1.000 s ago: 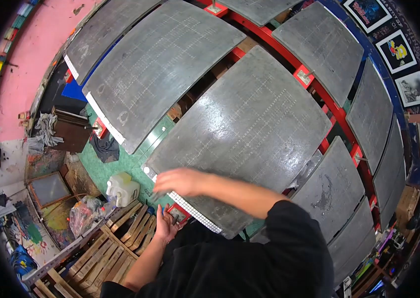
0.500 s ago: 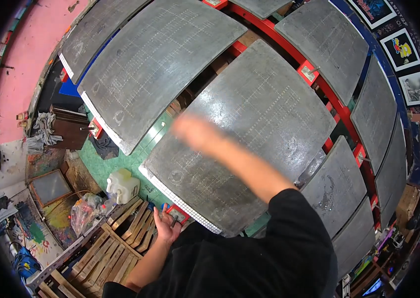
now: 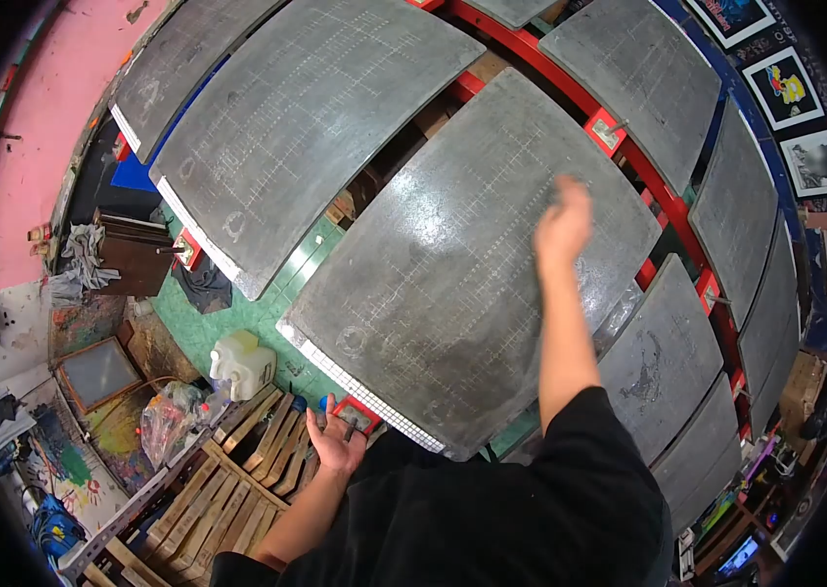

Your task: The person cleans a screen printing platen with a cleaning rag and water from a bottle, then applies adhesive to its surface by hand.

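A grey board point(image 3: 433, 284) marked with pale ruled lines lies in the middle, a white gridded strip point(image 3: 359, 386) along its near left edge. Over the right part of this board is my right hand point(image 3: 565, 227), slightly blurred; whether it touches the surface, and how its fingers are set, I cannot make out. My left hand point(image 3: 337, 445) is palm up beside the board's near edge, fingers apart and holding nothing, close to a red bracket point(image 3: 359, 415).
More grey boards point(image 3: 306, 108) surround the middle one on red arms point(image 3: 531, 59). At the lower left are wooden frames point(image 3: 203, 509), a plastic jug point(image 3: 242, 364) and a clear bag point(image 3: 174, 421). Framed pictures point(image 3: 787, 93) hang at the upper right.
My right hand has swept from the left part of the board to its right part. My left hand has shifted slightly right, its fingers still spread.
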`<state>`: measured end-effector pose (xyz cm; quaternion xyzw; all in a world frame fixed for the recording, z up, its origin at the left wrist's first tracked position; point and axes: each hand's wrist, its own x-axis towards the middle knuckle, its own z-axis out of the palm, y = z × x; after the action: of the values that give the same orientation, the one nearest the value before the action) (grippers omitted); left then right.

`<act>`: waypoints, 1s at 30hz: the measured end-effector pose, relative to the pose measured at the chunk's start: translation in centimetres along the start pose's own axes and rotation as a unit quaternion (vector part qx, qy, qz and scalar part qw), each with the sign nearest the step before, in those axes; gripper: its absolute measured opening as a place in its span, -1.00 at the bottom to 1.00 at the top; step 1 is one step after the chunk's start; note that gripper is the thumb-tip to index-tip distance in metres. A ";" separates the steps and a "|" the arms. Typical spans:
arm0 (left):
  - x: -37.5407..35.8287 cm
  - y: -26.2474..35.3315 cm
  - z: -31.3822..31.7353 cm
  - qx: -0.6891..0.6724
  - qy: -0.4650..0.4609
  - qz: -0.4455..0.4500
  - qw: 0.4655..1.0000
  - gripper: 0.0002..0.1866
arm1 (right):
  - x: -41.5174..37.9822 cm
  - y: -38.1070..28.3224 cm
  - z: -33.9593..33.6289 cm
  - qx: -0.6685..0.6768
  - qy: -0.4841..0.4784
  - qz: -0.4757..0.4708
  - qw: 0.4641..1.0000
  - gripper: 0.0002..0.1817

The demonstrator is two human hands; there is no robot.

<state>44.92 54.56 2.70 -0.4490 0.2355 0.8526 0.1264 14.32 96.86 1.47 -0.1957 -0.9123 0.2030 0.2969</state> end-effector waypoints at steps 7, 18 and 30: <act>0.1 0.2 -1.5 0.018 -0.022 0.002 1.000 -0.12 | -26.4 -26.5 -3.3 0.512 -0.579 -0.235 0.589 -0.55; 0.3 -0.2 -0.1 0.004 0.006 0.012 1.000 -0.12 | 6.3 -17.0 13.3 0.223 -0.114 -0.068 0.966 -0.66; 0.1 -0.5 -0.4 0.014 -0.028 0.024 0.999 -0.06 | -0.4 -23.2 5.3 0.467 -0.360 -0.154 0.793 -0.53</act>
<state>45.36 54.80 2.33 -0.4173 0.2544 0.8644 0.1182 5.77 75.78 8.65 0.1970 -0.7654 0.6120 0.0295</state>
